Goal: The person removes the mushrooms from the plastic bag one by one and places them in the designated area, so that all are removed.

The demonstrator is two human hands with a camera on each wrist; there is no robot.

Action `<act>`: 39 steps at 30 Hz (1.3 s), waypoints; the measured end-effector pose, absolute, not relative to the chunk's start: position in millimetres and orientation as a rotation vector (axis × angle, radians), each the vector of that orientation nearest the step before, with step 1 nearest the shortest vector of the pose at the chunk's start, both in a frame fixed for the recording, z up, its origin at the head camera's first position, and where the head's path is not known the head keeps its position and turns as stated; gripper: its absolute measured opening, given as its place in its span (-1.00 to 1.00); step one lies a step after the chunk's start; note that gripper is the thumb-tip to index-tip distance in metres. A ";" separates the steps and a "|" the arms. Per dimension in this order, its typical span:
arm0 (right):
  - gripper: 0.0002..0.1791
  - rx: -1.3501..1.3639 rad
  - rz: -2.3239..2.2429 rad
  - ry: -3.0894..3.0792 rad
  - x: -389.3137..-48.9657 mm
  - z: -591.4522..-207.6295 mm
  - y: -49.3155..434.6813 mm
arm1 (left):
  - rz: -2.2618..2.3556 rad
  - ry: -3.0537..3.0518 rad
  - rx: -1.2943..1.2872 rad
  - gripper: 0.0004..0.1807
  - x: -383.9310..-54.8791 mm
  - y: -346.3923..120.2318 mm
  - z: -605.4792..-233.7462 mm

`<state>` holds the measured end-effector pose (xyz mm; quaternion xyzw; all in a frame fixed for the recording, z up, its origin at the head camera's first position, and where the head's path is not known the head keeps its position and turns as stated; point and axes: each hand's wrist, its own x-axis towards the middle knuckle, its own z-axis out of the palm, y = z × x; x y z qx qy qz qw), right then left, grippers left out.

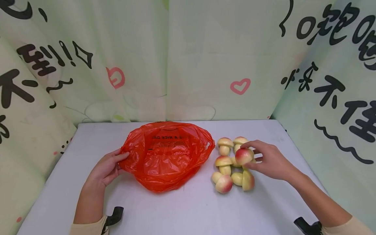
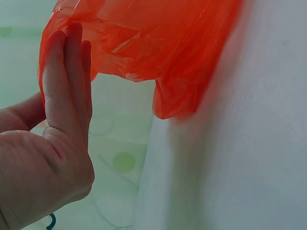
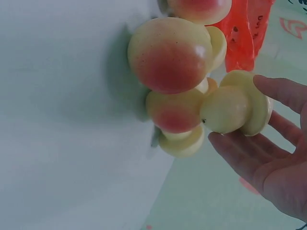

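My left hand (image 1: 106,168) pinches the left rim of a red plastic bag (image 1: 173,163), thumb on one side and fingers on the other. The bag's mouth gapes toward me, and dark printing shows inside. In the left wrist view the fingers (image 2: 67,86) lie nearly straight along the thin film. My right hand (image 1: 273,161) holds a mushroom (image 1: 243,156) with a red-and-cream cap between thumb and fingertips. In the right wrist view this mushroom (image 3: 235,105) appears raised beside the others. Several similar mushrooms (image 1: 224,183) are grouped just right of the bag, some partly hidden.
A white table (image 1: 164,212) lies under everything. Pale green curtains (image 1: 199,58) with dark lettering and pink hearts hang behind and at both sides. Black straps (image 1: 115,216) sit at my wrists.
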<state>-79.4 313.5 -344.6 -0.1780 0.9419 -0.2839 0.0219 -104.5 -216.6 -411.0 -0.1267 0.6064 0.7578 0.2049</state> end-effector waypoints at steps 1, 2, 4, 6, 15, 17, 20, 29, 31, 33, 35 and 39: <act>-0.43 -0.549 -0.886 2.924 -78.3 -345.1 316.2 | 2.111 1.692 -0.353 -0.26 -104.4 -216.7 -410.9; -0.43 -0.547 -0.888 2.930 -77.3 -345.6 318.8 | 2.111 1.695 -0.352 -0.26 -104.3 -216.8 -410.9; -0.44 -0.540 -0.900 2.937 -75.0 -347.3 323.7 | 2.112 1.697 -0.348 -0.26 -104.8 -217.2 -411.4; -0.44 -0.535 -0.916 2.939 -72.8 -348.7 328.0 | 2.112 1.696 -0.345 -0.26 -105.5 -217.2 -411.6; -0.45 -0.471 -0.898 2.956 -64.4 -349.8 341.9 | 2.118 1.689 -0.347 -0.26 -104.8 -217.5 -410.5; -0.45 -0.458 -0.888 2.955 -62.4 -350.8 344.9 | 2.116 1.692 -0.350 -0.27 -104.5 -217.4 -410.2; -0.44 -0.455 -0.892 2.955 -59.5 -353.7 349.5 | 2.116 1.698 -0.350 -0.28 -104.4 -217.1 -409.7; -0.41 -0.435 -0.856 2.972 -51.6 -370.0 361.2 | 2.105 1.706 -0.354 -0.26 -105.9 -216.6 -410.3; -0.41 -0.422 -0.845 2.956 -50.8 -373.8 362.0 | 2.102 1.711 -0.352 -0.27 -106.0 -216.9 -410.6; -0.39 -0.409 -0.836 2.936 -50.1 -377.0 362.6 | 2.105 1.708 -0.346 -0.26 -106.2 -217.3 -411.0; -0.39 -0.395 -0.831 2.917 -49.5 -379.6 363.0 | 2.109 1.705 -0.339 -0.26 -106.1 -217.4 -411.3; -0.40 -0.360 -0.823 2.898 -48.7 -383.9 363.4 | 2.113 1.704 -0.343 -0.27 -106.1 -217.5 -412.0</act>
